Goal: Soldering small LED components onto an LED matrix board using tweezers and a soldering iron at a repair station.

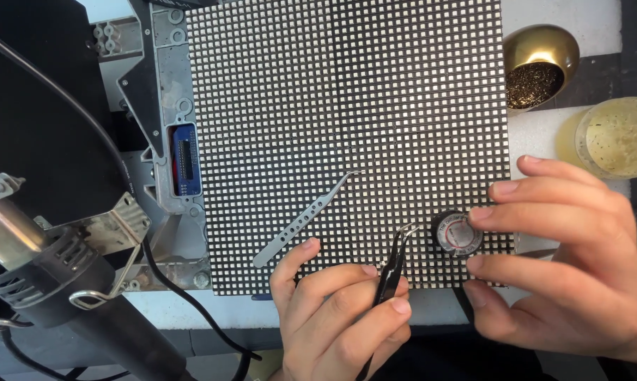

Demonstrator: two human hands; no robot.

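My left hand (340, 310) pinches a pair of black curved tweezers (392, 264), their tips resting on a large panel (347, 106) of small square dots. My right hand (565, 254) holds a small round black-rimmed container with a white and red lid (456, 233) between thumb and fingers, right at the tweezer tips. A second pair of silver curved tweezers (301, 222) lies loose on the panel, just above my left hand.
A hot air gun (43, 275) with a metal stand and black cable lies at the left. A grey metal frame with a blue connector (186, 161) borders the panel. A brass bowl of wire wool (537, 67) and a clear round dish (618, 137) sit at the right.
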